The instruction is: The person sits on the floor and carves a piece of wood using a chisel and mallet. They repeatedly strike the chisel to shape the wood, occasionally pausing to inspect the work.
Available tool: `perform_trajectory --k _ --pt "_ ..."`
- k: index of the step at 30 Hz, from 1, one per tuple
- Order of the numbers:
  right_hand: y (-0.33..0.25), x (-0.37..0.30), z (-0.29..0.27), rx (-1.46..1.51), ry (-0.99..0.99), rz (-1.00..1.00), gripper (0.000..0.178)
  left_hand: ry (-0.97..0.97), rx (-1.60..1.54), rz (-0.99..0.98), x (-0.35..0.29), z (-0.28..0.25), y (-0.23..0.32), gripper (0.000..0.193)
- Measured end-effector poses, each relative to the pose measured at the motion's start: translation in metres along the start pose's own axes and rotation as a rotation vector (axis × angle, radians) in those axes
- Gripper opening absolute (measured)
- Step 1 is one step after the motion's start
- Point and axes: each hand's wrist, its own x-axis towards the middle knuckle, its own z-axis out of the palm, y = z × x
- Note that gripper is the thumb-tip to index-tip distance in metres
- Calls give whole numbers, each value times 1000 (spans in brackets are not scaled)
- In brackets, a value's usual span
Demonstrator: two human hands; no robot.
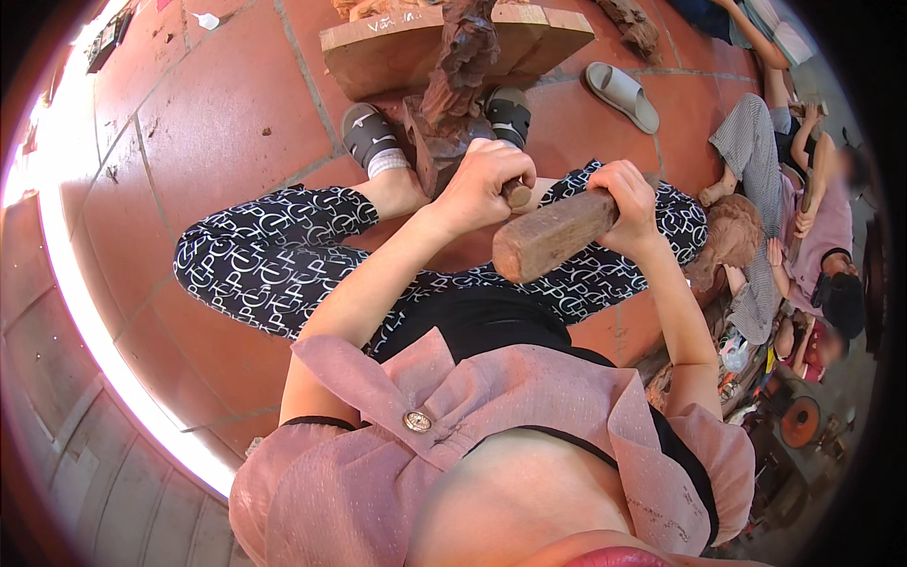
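Note:
My left hand (487,184) is wrapped round a wooden-handled chisel (517,194). Only the round butt of its handle shows; the blade is hidden behind the hand. In my right hand (628,203) is a thick wooden mallet (553,236), gripped near its far end. The mallet's worn block points back to the left, close beside the chisel butt but seemingly apart from it. Just beyond my left hand stands a dark brown carved piece of wood (465,71), upright and rough, between my feet. My left hand overlaps its lower part, so whether the chisel touches it I cannot tell.
A thick wooden slab (378,61) lies past my sandals (371,132). A loose grey slipper (622,94) rests on the red tiles (227,113). On the right, another person (817,208) sits by a reddish carved wood piece (732,231), with a fan (800,421) nearer.

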Motion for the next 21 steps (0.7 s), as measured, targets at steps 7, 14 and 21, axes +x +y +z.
perform_trajectory --k 7,14,21 --pt "-2 4 -4 18 -33 -28 42 43 63 62 -5 11 -5 21" --pt "-8 5 -11 37 -81 -35 42 37 130 53 -10 12 -1 20" --pt "-16 13 -12 76 -63 -77 41 168 -5 17 -6 -6 3 15"
